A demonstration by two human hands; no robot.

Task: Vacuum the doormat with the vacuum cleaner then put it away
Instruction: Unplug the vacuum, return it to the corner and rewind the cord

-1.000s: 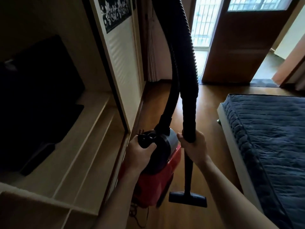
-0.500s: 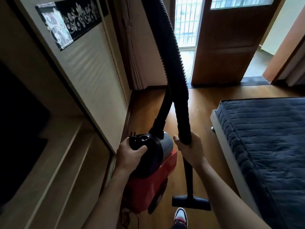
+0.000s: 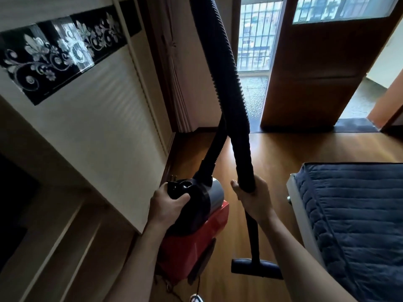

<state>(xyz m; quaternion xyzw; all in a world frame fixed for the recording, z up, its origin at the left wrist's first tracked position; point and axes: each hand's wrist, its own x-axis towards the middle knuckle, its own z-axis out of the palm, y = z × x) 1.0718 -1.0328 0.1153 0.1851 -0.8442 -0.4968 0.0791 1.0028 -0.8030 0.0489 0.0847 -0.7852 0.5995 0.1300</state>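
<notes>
I carry a red and black vacuum cleaner point(image 3: 192, 243) off the wooden floor. My left hand point(image 3: 166, 204) grips its black top handle. My right hand point(image 3: 254, 197) grips the lower end of the black ribbed hose point(image 3: 229, 83), where it meets the rigid tube. The hose loops up out of view overhead. A flat black floor nozzle point(image 3: 256, 268) hangs at the tube's foot, just above the floor. A dark doormat point(image 3: 353, 124) lies at the far doorway on the right.
An open sliding wardrobe point(image 3: 91, 136) with pale shelves fills the left side. A bed with a dark blue quilt point(image 3: 353, 225) stands on the right. A brown door point(image 3: 316, 73) stands open ahead beside a barred window. The vacuum's cord dangles below the body.
My view has swung right and forward, so the wardrobe's dark interior has slid off to the left and the far door looms closer. Both hands keep the same hold on the vacuum.
</notes>
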